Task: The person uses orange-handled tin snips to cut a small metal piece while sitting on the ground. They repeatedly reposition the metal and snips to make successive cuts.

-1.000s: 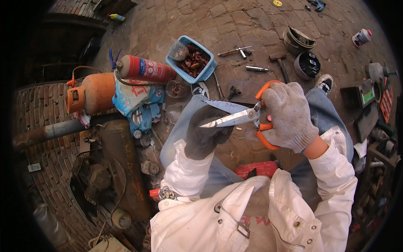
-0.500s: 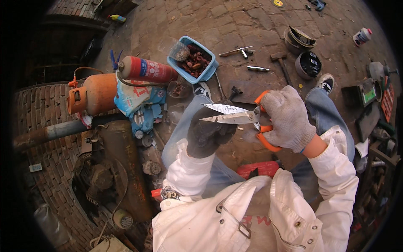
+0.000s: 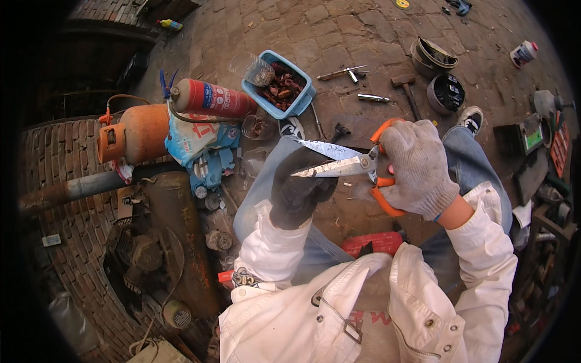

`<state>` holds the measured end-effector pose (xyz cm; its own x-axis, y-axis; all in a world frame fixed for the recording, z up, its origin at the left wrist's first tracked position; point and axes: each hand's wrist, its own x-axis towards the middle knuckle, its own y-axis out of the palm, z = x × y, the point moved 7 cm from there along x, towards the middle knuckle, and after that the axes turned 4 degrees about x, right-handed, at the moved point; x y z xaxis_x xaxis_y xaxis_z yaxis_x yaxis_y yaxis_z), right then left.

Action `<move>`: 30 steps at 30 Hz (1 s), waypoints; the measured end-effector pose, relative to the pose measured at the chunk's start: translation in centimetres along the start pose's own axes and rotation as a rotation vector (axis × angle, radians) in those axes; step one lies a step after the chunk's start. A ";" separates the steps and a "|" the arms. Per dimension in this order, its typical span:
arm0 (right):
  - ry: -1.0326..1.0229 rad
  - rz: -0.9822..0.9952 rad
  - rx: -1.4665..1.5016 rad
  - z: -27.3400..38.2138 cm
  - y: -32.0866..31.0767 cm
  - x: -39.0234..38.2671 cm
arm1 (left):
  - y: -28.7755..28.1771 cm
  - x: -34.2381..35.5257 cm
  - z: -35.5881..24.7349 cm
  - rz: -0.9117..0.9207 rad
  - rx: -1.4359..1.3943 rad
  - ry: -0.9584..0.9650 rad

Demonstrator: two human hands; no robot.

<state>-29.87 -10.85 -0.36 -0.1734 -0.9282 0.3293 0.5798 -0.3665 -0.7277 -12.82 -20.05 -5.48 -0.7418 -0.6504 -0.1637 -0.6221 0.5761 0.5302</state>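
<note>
Orange-handled scissors (image 3: 330,167) with long metal blades point leftward over my lap, their blades spread apart. My right hand (image 3: 417,169), in a pale grey knit glove, is closed round the orange handles. My left hand (image 3: 296,193) wears a dark glove and sits curled just behind and below the blades. The blades cover part of its fingers, and whatever it may hold is hidden. A red tool body (image 3: 373,243) rests on the ground between my legs.
Ahead stands a blue basin (image 3: 310,95) of reddish-brown scraps, beside a red fire extinguisher (image 3: 224,100) and an orange gas cylinder (image 3: 145,134). A hammer (image 3: 411,100), a metal rod (image 3: 373,98) and round tins (image 3: 445,94) lie on the brick floor. Tools crowd the right side.
The scissor blades have spread wider and the orange handles stand further apart in my right hand. My left hand has shifted only slightly.
</note>
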 end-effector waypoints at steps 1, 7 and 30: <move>0.004 -0.002 -0.009 0.0 0.0 0.0 | 0.0 0.0 0.1 -0.016 -0.052 -0.018; 0.006 0.049 -0.028 -0.3 0.4 -0.1 | 0.0 -0.1 0.3 -0.064 -0.034 -0.068; 0.011 0.000 -0.011 0.0 -0.6 0.1 | 0.4 0.5 0.9 -0.061 0.063 -0.101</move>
<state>-30.26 -10.69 0.07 -0.1822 -0.9286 0.3232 0.5711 -0.3675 -0.7340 -13.70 -19.73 -6.04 -0.7213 -0.6340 -0.2788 -0.6792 0.5685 0.4643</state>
